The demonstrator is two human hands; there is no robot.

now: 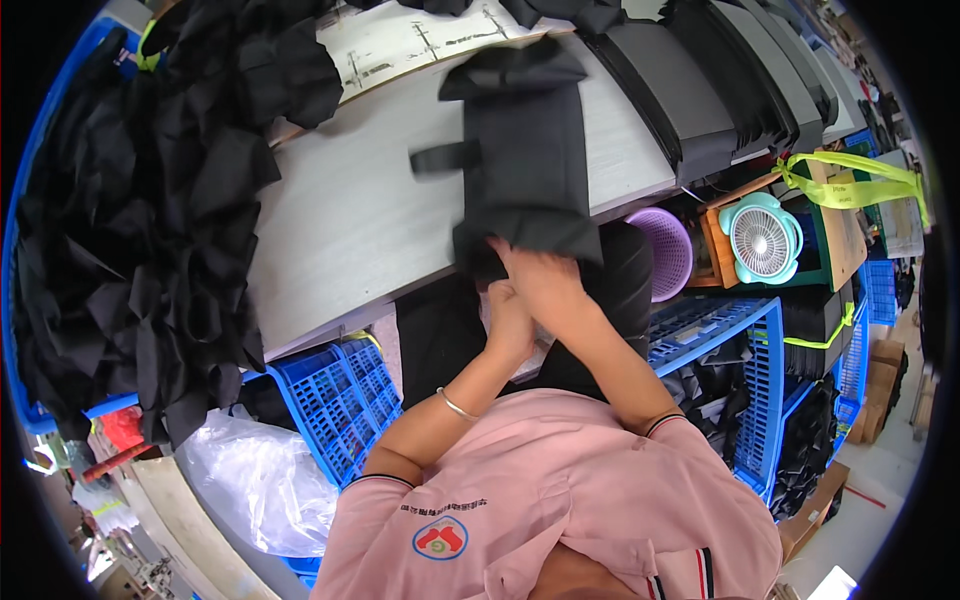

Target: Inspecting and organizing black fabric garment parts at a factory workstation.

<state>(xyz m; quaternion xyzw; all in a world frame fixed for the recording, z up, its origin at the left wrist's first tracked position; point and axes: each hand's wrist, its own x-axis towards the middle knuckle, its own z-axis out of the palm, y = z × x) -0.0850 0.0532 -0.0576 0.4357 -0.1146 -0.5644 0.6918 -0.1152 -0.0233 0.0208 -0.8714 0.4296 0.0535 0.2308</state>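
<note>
A black fabric piece (525, 150), with flared ends and a short tab on its left side, stretches over the table's near edge toward my lap. Motion smears its far end and the tab. My right hand (545, 285) is closed on its near end, some fingers hidden by the cloth. Just left of it and a little nearer to me, my left hand (510, 325) is curled against the right wrist. Its fingertips are hidden, so what it grips, if anything, does not show.
Black fabric pieces (140, 220) heap over a blue crate at left. Stacked black and grey panels (665, 90) lie at the table's (340, 220) far right. Beside my right leg are a purple basket (665, 255), a turquoise fan (762, 240) and blue crates (765, 390).
</note>
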